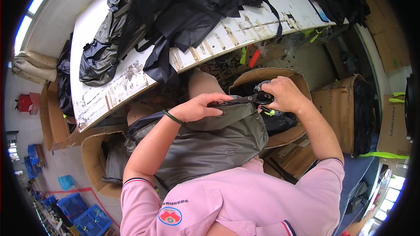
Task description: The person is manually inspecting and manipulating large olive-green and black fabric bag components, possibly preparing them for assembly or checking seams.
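Note:
Across my lap lies a large piece of grey-olive fabric (205,142), loosely folded and hanging over my legs. My left hand (197,108) pinches its upper edge between thumb and fingers. In my right hand (282,94) is a pair of dark scissors (247,99), my fingers wrapped round the handles. The blades point left along the fabric's edge, toward my left fingertips. How far apart the blades are cannot be made out, and the fabric edge partly hides them.
Ahead stands a worn white table (127,76) bearing heaped black fabric pieces (192,17). Open cardboard boxes stand at my right (302,81) and left (94,161), with dark fabric inside. Another box (337,105) holds black material farther right. Blue crates (92,220) sit on the floor at lower left.

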`<state>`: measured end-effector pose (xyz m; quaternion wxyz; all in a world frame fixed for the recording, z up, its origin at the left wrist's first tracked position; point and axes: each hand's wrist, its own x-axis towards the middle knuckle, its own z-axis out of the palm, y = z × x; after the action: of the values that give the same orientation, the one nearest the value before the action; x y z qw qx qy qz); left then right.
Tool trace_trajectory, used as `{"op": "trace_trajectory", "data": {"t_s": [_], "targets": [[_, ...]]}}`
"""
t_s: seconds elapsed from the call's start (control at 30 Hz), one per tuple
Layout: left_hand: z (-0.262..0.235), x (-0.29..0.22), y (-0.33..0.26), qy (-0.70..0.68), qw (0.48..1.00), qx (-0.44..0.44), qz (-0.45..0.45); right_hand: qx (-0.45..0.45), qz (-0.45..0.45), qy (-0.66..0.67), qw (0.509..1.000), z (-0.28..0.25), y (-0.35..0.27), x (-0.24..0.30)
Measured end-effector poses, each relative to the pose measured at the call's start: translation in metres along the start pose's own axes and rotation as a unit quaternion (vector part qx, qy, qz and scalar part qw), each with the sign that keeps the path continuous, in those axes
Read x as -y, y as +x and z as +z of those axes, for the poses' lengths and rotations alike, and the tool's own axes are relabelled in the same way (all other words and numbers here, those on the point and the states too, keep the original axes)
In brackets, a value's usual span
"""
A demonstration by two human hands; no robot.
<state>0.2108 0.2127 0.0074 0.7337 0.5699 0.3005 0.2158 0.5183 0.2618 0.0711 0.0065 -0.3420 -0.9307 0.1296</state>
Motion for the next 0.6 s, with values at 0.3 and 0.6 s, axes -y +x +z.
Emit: {"op": "trace_trajectory", "data": {"t_s": [0.3, 0.6], "targets": [[-0.007, -0.021, -0.042, 0.426, 0.876, -0.196, 0.114, -0.039, 0.023, 0.25, 0.967, 0.04, 0.035, 0.022], [-0.004, 0.035, -0.091, 0.279, 0.902, -0.326, 0.044, 0.024, 0.061, 0.214, 0.975, 0.04, 0.039, 0.008]]}}
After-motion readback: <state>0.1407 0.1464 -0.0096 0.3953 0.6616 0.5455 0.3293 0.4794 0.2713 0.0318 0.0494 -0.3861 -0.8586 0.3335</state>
